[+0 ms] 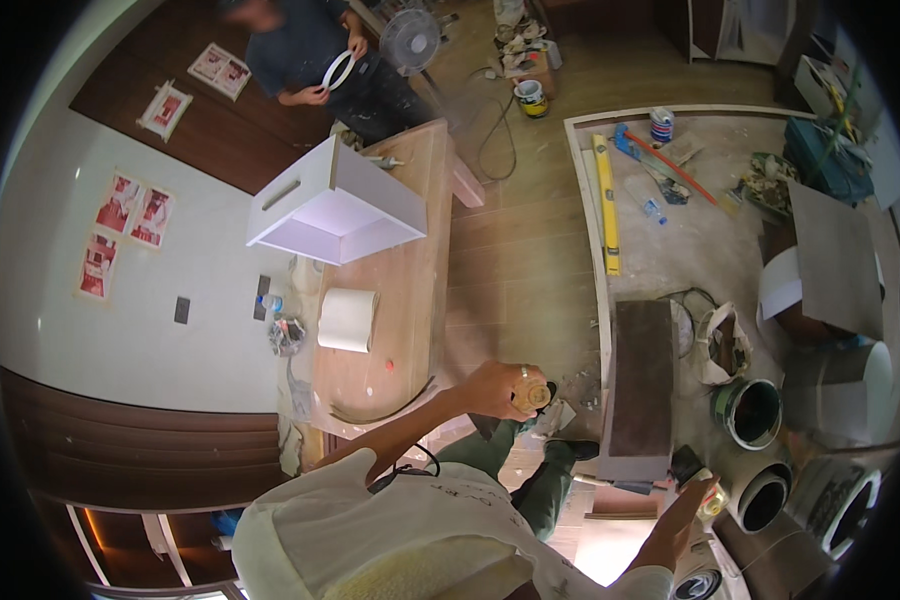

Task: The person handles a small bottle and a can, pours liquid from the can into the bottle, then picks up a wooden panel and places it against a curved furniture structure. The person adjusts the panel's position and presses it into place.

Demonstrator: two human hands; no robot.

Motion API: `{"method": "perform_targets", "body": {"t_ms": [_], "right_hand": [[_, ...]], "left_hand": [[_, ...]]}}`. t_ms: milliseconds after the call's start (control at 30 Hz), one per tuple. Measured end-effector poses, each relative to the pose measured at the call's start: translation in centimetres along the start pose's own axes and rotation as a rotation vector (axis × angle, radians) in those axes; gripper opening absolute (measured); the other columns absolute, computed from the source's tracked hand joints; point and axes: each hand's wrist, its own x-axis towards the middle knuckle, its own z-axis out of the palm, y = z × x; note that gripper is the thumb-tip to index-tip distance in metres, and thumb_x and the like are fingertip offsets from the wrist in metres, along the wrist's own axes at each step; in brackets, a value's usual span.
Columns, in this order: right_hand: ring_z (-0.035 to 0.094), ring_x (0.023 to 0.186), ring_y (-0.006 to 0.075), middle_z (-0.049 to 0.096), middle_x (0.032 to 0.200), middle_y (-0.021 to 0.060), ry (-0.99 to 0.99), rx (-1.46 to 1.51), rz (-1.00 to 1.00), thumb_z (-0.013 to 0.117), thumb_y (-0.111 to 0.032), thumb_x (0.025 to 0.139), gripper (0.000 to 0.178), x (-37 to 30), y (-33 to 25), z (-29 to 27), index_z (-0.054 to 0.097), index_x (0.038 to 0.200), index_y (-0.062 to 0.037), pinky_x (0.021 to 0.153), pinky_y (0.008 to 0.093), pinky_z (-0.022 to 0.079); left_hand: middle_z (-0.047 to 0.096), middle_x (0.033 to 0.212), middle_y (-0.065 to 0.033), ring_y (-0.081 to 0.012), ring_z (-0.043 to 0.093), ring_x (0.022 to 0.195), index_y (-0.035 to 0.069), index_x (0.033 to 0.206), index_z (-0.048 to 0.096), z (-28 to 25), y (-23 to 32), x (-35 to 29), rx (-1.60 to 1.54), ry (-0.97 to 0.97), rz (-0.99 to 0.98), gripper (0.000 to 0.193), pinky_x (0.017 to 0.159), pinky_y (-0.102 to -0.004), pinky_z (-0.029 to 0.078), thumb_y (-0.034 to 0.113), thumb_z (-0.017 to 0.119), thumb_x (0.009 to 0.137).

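Note:
My left hand [492, 390] is out in front of my body, with a ring on one finger. Its fingers wrap round a small round see-through container [532, 395] with an amber-brown tint, seen from above. Low on the right, my right hand [692, 503] reaches among rolls of sheet material. Its fingers are closed at a small yellow and red item [713, 499], whose kind I cannot make out. A dark brown board [642, 380] lies just beyond that hand. Close by is a dark green open bucket [750, 413].
On the wooden bench [400, 300] at left stand a white drawer box [340, 205] and a cream paper roll [348, 320]. The right worktop holds a yellow spirit level [607, 205] and a red-blue hacksaw [670, 165]. Another person [305, 70] holds a white strip near a fan [410, 40].

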Motion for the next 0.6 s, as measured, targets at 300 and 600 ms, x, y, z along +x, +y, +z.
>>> {"method": "perform_targets", "body": {"t_ms": [300,600], "right_hand": [[0.064,0.107,0.0415,0.056,0.129,0.0242,0.028,-0.014,0.002,0.073,-0.073,0.071,0.105,-1.1,-0.5,-1.1,0.035,0.145,-0.0096,0.087,0.0651,0.05],[0.064,0.109,0.0394,0.059,0.124,0.0219,0.051,0.006,0.064,0.074,-0.076,0.068,0.103,0.0,-0.3,-0.2,0.043,0.14,-0.0094,0.092,0.065,0.048]], "left_hand": [[0.072,0.106,-0.0129,-0.0325,0.07,0.094,0.01,0.115,0.067,-3.4,-4.6,-0.7,-0.039,0.04,-0.088,0.055,0.085,-0.0396,0.055,0.04,0.083,0.072],[0.073,0.106,-0.0122,-0.0315,0.071,0.092,0.011,0.115,0.067,-4.9,-6.1,1.3,-0.02,0.035,-0.05,0.056,0.084,-0.0393,0.056,0.042,0.083,0.072]]}}
